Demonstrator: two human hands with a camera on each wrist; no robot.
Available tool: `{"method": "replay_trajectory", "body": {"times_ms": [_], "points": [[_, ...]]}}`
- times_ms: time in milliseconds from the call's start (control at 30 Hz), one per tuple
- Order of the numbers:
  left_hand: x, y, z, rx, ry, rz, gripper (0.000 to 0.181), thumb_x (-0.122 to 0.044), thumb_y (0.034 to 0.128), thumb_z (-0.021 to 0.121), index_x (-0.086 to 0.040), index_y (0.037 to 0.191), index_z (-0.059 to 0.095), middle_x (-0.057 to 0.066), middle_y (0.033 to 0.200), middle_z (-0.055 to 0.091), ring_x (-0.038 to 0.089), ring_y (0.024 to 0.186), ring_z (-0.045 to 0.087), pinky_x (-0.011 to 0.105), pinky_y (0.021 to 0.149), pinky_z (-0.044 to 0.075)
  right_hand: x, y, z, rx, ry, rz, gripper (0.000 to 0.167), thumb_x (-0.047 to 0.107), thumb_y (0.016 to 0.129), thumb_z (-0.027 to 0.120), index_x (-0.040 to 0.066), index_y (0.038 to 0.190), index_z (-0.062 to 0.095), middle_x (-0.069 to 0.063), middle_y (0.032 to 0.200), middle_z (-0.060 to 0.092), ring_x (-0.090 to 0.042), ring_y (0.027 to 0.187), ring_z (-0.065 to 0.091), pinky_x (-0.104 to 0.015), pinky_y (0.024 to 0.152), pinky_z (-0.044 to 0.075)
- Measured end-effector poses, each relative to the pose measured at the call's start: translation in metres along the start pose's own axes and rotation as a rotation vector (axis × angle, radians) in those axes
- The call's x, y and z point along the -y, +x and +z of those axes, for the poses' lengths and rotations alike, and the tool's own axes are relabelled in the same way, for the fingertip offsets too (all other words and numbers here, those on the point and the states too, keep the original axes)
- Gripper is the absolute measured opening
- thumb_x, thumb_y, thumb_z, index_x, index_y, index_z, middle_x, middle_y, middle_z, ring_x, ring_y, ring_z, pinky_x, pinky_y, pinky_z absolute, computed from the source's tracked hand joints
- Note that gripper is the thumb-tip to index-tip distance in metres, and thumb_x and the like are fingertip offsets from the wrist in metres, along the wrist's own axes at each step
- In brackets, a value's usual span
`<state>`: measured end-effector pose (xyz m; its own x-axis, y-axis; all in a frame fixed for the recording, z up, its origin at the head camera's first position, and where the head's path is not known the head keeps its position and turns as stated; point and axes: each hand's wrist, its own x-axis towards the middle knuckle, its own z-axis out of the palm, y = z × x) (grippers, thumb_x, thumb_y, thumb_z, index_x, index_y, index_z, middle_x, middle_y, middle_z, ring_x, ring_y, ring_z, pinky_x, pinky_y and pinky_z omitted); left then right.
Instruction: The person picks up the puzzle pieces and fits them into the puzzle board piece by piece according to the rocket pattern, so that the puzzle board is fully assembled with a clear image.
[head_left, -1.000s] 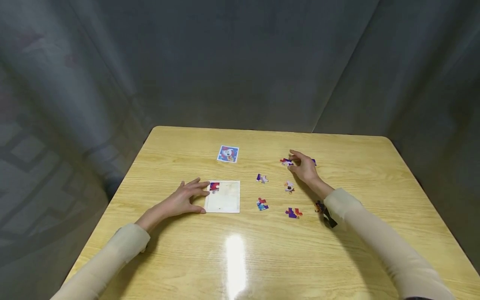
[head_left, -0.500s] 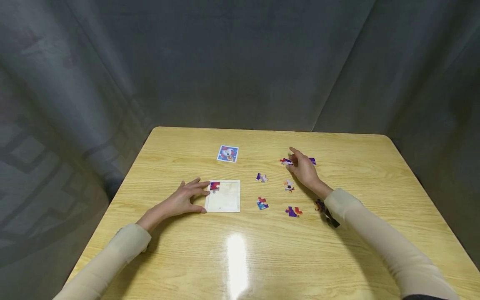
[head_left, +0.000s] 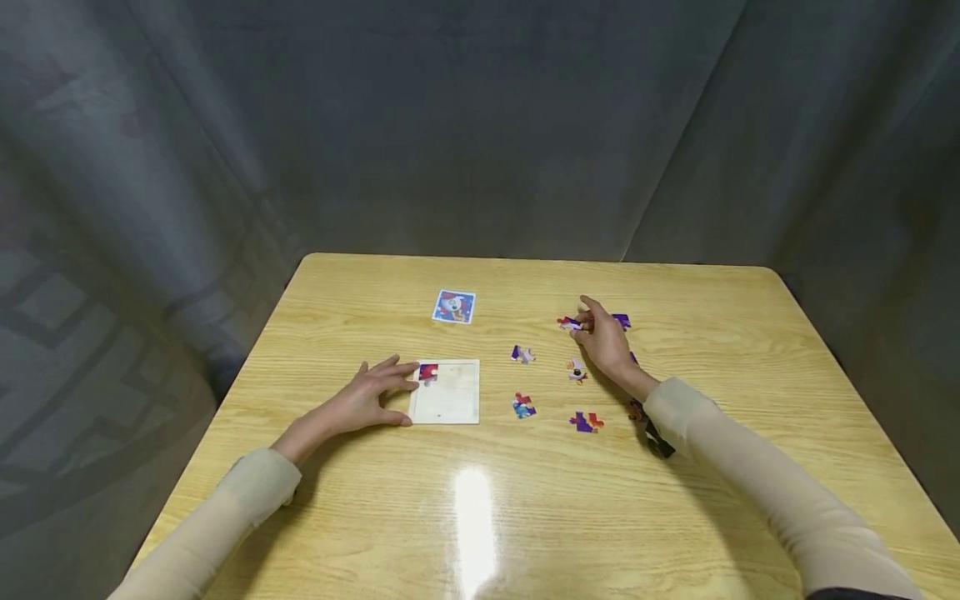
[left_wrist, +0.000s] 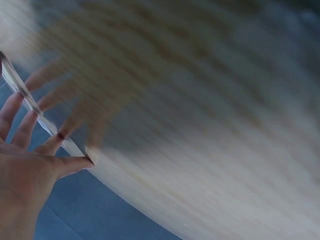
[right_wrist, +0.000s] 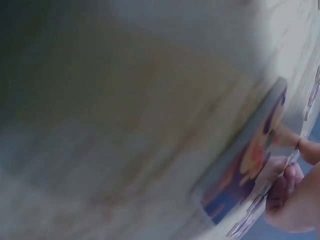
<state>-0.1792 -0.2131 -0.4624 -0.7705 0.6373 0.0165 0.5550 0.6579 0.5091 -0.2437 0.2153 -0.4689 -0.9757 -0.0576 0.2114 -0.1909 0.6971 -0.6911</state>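
Puzzle piece [head_left: 567,323], red, purple and white: at the far right of the layout, its right end at the thumb and curled fingertips of the right hand [head_left: 606,343]. The gap between thumb and fingers is small; whether they pinch the piece cannot be told. A purple piece [head_left: 621,321] lies just beyond that hand's knuckles, and a white piece [head_left: 577,372] nearer the person.

Puzzle board [head_left: 455,406]: pale and square, with a red corner piece [head_left: 427,372] in its far left corner. The left hand [head_left: 365,398], fingers spread wide, touches the board's left edge with its fingertips and grasps nothing.

Between board and right arm lie further loose pieces [head_left: 523,406]. A picture card [head_left: 453,307] lies beyond the board. The wooden table [head_left: 360,533] carries all; a grey curtain [head_left: 480,125] hangs behind.
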Motion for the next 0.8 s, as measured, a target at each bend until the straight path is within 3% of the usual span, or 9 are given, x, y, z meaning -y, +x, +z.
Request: {"method": "replay_trajectory", "body": {"times_ms": [200,300,600,800], "points": [[0.0,0.001,0.002,0.0,0.011,0.009,0.055,-0.042,0.0776,0.078,-0.012,0.122,0.066,0.006,0.15,0.041,0.038,0.143,0.022,0.076,0.102,0.008,-0.002,-0.001,-0.002,-0.024,-0.167,-0.118,0.067,0.005,0.087,0.07,-0.005,0.144,0.037,-0.02,0.102,0.065,-0.031,0.084,0.061,-0.044,0.066,0.048],[0.0,0.001,0.002,0.002,0.014,0.004,0.055,-0.042,0.0777,0.078,-0.013,0.123,0.066,0.006,0.15,0.041,0.038,0.143,0.022,0.076,0.103,0.008,-0.003,-0.001,-0.004,-0.027,-0.185,-0.134,0.07,0.006,0.086,0.071,-0.006,0.144,0.035,-0.019,0.098,0.066,-0.029,0.077,0.061,-0.041,0.061,0.047],[0.0,0.002,0.003,0.006,0.02,0.006,0.056,-0.042,0.0777,0.078,-0.013,0.124,0.066,0.007,0.149,0.042,0.039,0.142,0.023,0.076,0.102,0.009,-0.001,-0.004,-0.009,-0.022,-0.035,-0.051,0.076,0.003,0.083,0.072,-0.005,0.146,0.03,-0.018,0.104,0.067,-0.027,0.084,0.063,-0.039,0.069,0.05],[0.002,0.002,0.003,0.002,0.022,0.007,0.057,-0.042,0.0777,0.078,-0.013,0.124,0.065,0.006,0.15,0.042,0.038,0.142,0.023,0.076,0.102,0.008,0.009,-0.007,-0.009,-0.006,0.091,-0.057,0.057,0.003,0.085,0.07,-0.01,0.135,0.046,-0.02,0.106,0.066,-0.029,0.09,0.064,-0.043,0.081,0.054]]}}
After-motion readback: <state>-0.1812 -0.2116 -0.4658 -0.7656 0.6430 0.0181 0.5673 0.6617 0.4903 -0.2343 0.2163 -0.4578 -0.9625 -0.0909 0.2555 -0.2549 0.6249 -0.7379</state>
